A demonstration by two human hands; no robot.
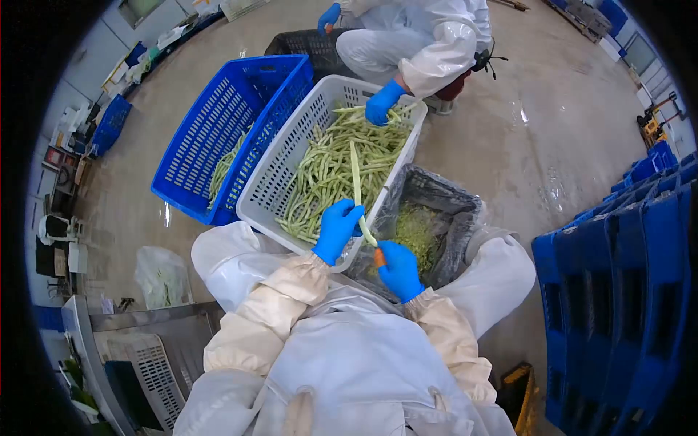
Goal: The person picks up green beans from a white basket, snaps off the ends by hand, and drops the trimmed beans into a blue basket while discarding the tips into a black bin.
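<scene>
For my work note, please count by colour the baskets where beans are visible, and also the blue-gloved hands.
White basket: 1
Blue basket: 1
Wearer's blue-gloved hands: 2
Co-worker's blue-gloved hands: 2
Total: 6

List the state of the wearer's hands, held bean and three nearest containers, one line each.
Left hand, gripping the bean
Right hand, gripping its lower end
Bean, held in both hands
White basket, open, well filled with beans
Blue crate, open, some beans inside
Lined bin, open, green scraps inside

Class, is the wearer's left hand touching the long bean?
Touching. In the head view, the left hand grips the long bean, fingers crossing over it.
</scene>
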